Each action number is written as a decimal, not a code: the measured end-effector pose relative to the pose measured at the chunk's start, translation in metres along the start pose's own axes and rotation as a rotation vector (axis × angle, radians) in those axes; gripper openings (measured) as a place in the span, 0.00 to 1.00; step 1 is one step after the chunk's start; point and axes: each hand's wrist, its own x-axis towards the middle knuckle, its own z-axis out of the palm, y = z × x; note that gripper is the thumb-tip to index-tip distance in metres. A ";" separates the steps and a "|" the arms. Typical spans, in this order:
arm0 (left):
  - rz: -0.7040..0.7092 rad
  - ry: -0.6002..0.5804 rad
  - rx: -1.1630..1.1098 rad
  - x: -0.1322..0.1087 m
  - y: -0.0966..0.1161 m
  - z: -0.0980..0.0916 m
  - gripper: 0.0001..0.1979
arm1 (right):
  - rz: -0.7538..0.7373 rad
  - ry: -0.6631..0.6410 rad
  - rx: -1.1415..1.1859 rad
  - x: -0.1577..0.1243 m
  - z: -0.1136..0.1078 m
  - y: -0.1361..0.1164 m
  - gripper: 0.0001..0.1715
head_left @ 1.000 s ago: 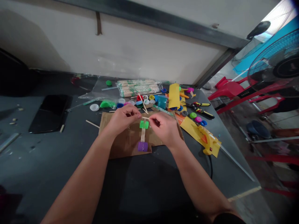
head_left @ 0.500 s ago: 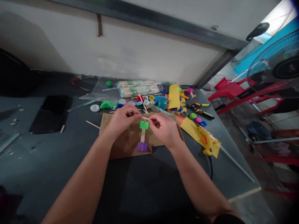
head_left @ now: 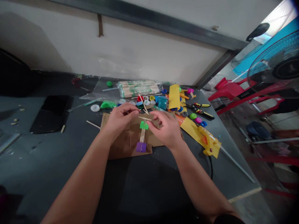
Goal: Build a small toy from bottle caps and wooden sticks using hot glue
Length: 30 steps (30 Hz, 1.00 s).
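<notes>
A small model of wooden sticks (head_left: 142, 135) lies on a piece of brown cardboard (head_left: 128, 148). It has a green plastic piece (head_left: 144, 125) near its far end and a purple piece (head_left: 141, 147) at its near end. A short wooden crosspiece (head_left: 145, 118) lies across the far end. To its left is my left hand (head_left: 121, 119), thumb and forefinger slightly apart, holding nothing visible. My right hand (head_left: 167, 128) is open at the crosspiece's right end, its thumb close to the green piece and its forefinger raised.
Behind the cardboard are a plastic-wrapped bundle of sticks (head_left: 140, 88) and several bottle caps (head_left: 146, 102). Black-and-yellow pliers (head_left: 201, 110) and a yellow glue gun (head_left: 207, 141) lie right. A black phone (head_left: 50, 114) lies left. A fan (head_left: 277, 67) stands beyond the table.
Both hands had fingertips at the ends of the crosspiece; now they have drawn apart and the crosspiece is uncovered. The right fingers have spread. The purple end has shifted slightly left.
</notes>
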 end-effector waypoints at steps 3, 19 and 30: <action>-0.054 0.116 -0.058 0.001 -0.003 -0.004 0.09 | 0.072 0.129 0.117 0.000 -0.009 -0.005 0.22; -0.103 0.485 -0.100 0.012 0.010 -0.023 0.10 | 0.103 -0.480 0.213 0.020 -0.029 0.056 0.20; -0.386 -0.143 0.772 -0.045 0.061 -0.033 0.26 | -0.270 -0.906 0.124 0.060 0.005 0.055 0.33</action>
